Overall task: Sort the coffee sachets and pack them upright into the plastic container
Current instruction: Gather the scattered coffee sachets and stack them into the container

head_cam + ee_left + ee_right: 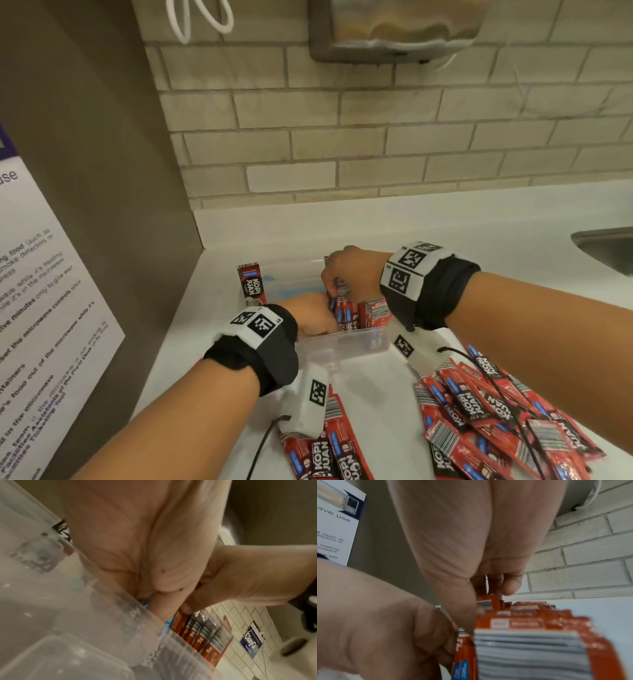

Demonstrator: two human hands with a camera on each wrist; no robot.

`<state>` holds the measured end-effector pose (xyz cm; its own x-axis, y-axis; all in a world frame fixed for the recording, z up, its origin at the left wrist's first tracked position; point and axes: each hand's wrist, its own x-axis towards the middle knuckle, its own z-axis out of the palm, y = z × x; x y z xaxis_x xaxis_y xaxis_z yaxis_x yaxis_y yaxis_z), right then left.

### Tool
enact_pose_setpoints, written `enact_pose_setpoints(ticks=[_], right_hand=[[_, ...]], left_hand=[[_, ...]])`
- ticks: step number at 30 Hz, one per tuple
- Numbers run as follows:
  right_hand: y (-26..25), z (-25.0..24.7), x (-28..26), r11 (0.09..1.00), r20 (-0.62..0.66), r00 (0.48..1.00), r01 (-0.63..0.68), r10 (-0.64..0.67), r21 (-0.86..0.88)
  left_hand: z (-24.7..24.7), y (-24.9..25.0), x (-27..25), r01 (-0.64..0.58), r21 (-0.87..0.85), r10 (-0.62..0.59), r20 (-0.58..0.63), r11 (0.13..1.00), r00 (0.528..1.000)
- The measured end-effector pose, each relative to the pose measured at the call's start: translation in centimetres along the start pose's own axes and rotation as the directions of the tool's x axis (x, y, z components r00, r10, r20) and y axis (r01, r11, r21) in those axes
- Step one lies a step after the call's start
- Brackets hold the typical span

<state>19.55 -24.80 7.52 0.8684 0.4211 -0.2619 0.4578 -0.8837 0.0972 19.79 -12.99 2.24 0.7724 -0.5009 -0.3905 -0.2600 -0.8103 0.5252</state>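
Inside the clear plastic container (346, 346), upright Kopi Juan sachets (356, 313) are pinched by the right hand (349, 274) and steadied by the left hand (310, 315), long axes vertical, loose sachets (496, 411) nearer the right

Both hands reach into the clear container (346, 346) on the white tabletop (479, 233). Right hand (352, 274) comes from above, fingers curled on the tops of upright red sachets (352, 317) packed at the container's right side. Left hand (311, 315) sits inside, just left of them. One sachet (252, 283) stands alone at the far left corner. Loose sachets (496, 414) heaped near right; more (329, 448) lie under the left wrist. Sink edge (606, 245) far right.
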Motion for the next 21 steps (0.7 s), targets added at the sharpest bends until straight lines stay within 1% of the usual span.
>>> enact_pose_setpoints(ticks=[3,6,8,10,12,15,18,21], right_hand=[[0.2,0.0,-0.3,0.999,-0.024,1.000,0.002,-0.001,0.033],[0.5,-0.3,-1.3,0.995,-0.071,0.997,-0.015,0.023,0.104],[0.9,-0.4,-2.3,0.983,-0.133,0.989,-0.034,0.059,0.180],[1.5,-0.4,-3.3,0.947,-0.191,0.976,-0.042,0.108,0.319],[2.2,0.1,-4.3,0.868,-0.249,0.951,-0.039,0.185,0.494],[3.0,1.8,-5.3,0.695,-0.282,0.897,-0.038,0.341,0.718],[3.6,3.7,-5.6,0.500,-0.246,0.842,-0.032,0.480,0.865],[3.9,4.9,-5.8,0.340,-0.204,0.795,-0.003,0.572,0.940]], left_hand=[[0.3,0.0,0.2,-0.019,0.012,0.019,0.002,1.000,1.000],[0.5,0.0,0.6,-0.023,0.020,0.023,0.007,1.000,1.000],[0.5,0.0,1.0,-0.030,-0.008,0.031,0.018,1.000,0.999],[0.6,0.1,1.2,-0.015,-0.026,0.017,0.053,1.000,0.998],[0.7,0.2,1.5,0.005,0.009,-0.006,0.078,1.000,0.997],[1.1,0.1,2.3,0.021,0.049,-0.026,0.102,0.999,0.994],[1.1,0.7,2.0,-0.018,0.023,0.017,0.038,1.000,0.999],[1.1,0.8,1.8,-0.088,-0.044,0.086,-0.042,0.995,0.995]])
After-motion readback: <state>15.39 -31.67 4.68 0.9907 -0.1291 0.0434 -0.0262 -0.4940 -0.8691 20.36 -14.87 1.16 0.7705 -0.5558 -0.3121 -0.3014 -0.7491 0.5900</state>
